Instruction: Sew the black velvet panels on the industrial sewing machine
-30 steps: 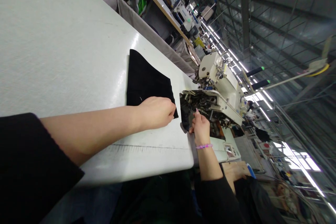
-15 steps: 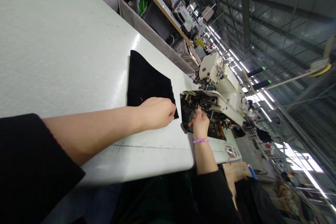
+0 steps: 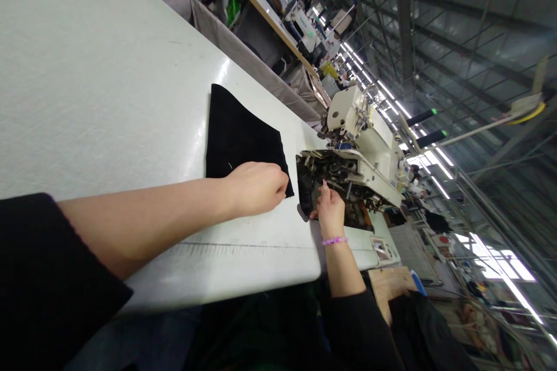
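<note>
A flat pile of black fabric (image 3: 237,136) lies on the white table (image 3: 108,81). My left hand (image 3: 256,188) rests on the pile's near corner, fingers curled closed on the cloth. My right hand (image 3: 328,208), with a pink bead bracelet at the wrist, is at the cream sewing machine (image 3: 361,151). Its fingers press together on a dark fabric piece (image 3: 305,188) lying under the machine's head. Both forearms are bare below black sleeves.
The sewing machine stands at the table's right end, with a small control panel (image 3: 380,248) beside it. A wooden board (image 3: 389,281) sits below near my lap. Further tables and sewing machines (image 3: 300,20) run off behind. Two thread cones (image 3: 424,127) stick out past the machine.
My right hand slid a little toward the machine's needle area and came back. My left hand stayed on the fabric corner. The view shifted slightly.
</note>
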Available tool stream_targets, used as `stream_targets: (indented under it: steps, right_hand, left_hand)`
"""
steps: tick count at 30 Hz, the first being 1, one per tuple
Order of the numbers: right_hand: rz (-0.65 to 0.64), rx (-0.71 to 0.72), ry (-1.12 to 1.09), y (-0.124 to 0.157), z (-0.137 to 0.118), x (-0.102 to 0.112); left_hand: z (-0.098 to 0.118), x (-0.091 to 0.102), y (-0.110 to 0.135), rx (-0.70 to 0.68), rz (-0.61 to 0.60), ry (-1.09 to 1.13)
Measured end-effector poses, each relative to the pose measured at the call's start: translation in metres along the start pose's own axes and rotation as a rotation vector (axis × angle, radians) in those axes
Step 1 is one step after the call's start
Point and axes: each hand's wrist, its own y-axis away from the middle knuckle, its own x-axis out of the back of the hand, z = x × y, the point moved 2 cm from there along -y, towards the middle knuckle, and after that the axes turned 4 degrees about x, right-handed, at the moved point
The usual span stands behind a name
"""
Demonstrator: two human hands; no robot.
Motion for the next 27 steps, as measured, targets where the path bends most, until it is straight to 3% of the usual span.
stream_targets:
  steps: [7,12,19,24,27]
  right_hand:
    - [-0.185,0.005,0.397,0.018,-0.012,0.024]
    - [-0.185,0.101,0.583,0.031,-0.024,0.034]
    - [-0.073,0.247,0.523,0.026,-0.034,0.026]
    - [0.039,0.241,0.413,0.013,-0.036,0.007]
    - [0.086,0.209,0.333,0.010,-0.034,0.006]
  left_hand:
    - [0.000,0.001,0.000,0.007,-0.006,0.006]
    - [0.000,0.001,0.001,-0.004,-0.007,0.015]
    - [-0.001,0.001,0.000,-0.014,0.005,0.011]
    - [0.001,0.004,0.001,-0.007,-0.005,-0.023]
    - [0.001,0.005,0.001,-0.007,0.003,-0.022]
